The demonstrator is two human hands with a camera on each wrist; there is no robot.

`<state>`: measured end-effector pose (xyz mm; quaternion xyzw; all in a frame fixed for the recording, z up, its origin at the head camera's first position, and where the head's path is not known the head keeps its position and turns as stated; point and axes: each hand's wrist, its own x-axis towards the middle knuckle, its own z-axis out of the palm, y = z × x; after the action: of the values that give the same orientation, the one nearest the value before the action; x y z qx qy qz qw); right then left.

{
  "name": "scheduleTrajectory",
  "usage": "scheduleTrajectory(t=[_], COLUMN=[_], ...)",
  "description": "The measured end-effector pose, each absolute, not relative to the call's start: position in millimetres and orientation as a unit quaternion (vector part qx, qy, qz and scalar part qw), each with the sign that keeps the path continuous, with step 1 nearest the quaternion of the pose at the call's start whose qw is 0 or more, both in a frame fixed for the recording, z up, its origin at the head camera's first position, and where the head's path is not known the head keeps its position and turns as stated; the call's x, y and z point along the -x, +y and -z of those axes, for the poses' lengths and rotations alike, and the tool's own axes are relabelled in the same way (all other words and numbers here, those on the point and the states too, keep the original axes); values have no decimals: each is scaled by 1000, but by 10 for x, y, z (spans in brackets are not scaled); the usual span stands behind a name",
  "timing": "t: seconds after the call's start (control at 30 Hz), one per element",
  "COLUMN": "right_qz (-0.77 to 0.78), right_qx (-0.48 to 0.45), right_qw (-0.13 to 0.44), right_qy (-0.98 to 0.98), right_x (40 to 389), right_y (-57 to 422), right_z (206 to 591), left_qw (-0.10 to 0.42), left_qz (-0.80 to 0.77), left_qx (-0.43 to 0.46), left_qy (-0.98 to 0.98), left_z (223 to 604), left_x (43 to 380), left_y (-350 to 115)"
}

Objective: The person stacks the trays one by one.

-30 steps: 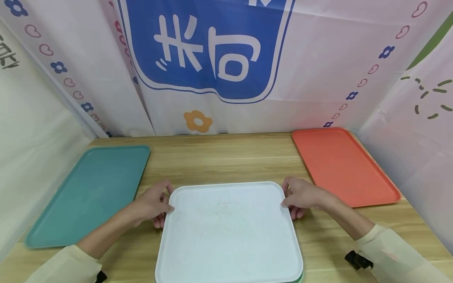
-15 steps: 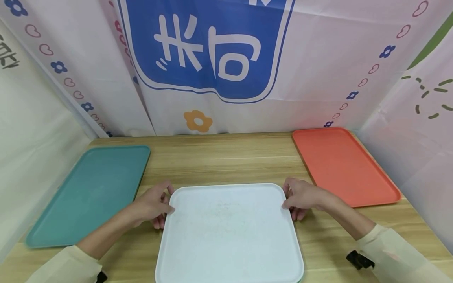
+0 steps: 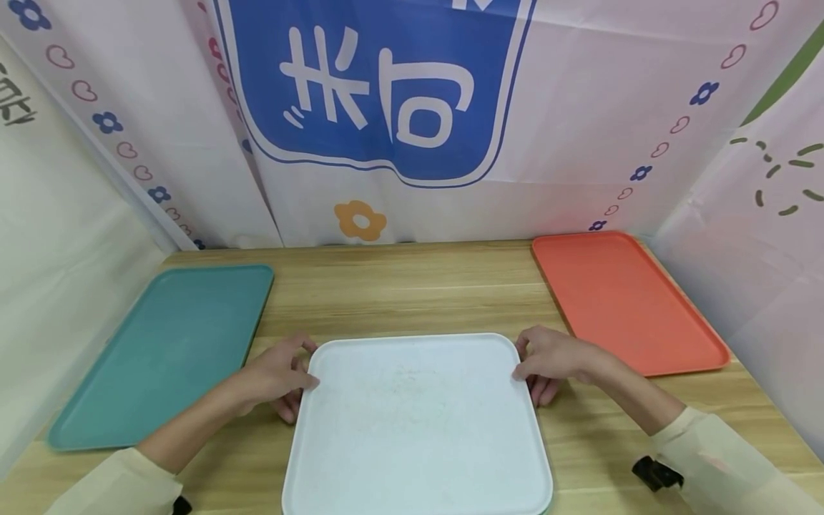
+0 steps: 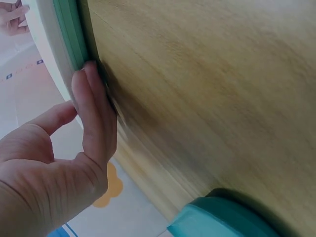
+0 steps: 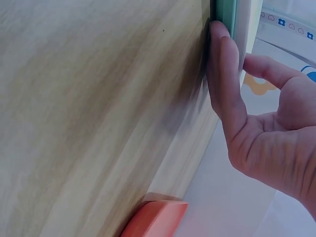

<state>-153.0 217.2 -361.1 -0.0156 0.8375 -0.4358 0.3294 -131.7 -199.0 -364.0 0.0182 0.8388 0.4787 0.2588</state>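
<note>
A white rectangular tray (image 3: 417, 429) lies in front of me, stacked over green trays whose edge (image 4: 70, 32) shows beneath it in the left wrist view. My left hand (image 3: 277, 375) grips its left side near the far corner, thumb on the white rim and fingers along the side of the stack. On the opposite side my right hand (image 3: 550, 361) holds it in the same way. In the right wrist view the fingertips (image 5: 224, 42) rest against the green edge (image 5: 226, 19), while the thumb is at the white rim.
A teal tray (image 3: 174, 350) lies on the wooden table (image 3: 399, 286) at the left, and an orange-red tray (image 3: 624, 300) at the right. Printed cloth walls (image 3: 566, 129) enclose the back and both sides.
The white tray's far edge has shifted slightly towards me over the last second. Both hands keep their places at its sides, their lower fingers reaching slightly further down.
</note>
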Motion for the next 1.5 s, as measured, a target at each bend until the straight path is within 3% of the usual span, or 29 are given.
scheduleTrajectory(t=[1.1, 1.5], right_qz=[452, 443], right_qx=[8, 21], right_qw=[310, 298], right_qy=[837, 845], right_x=[1951, 2029], right_y=[2212, 2193], right_z=[3621, 3610], left_qw=[234, 242], left_qz=[-481, -496], left_qx=[-43, -11], left_qy=[844, 834], left_z=[3617, 3685], left_x=[1743, 1837], left_y=[-1958, -1979])
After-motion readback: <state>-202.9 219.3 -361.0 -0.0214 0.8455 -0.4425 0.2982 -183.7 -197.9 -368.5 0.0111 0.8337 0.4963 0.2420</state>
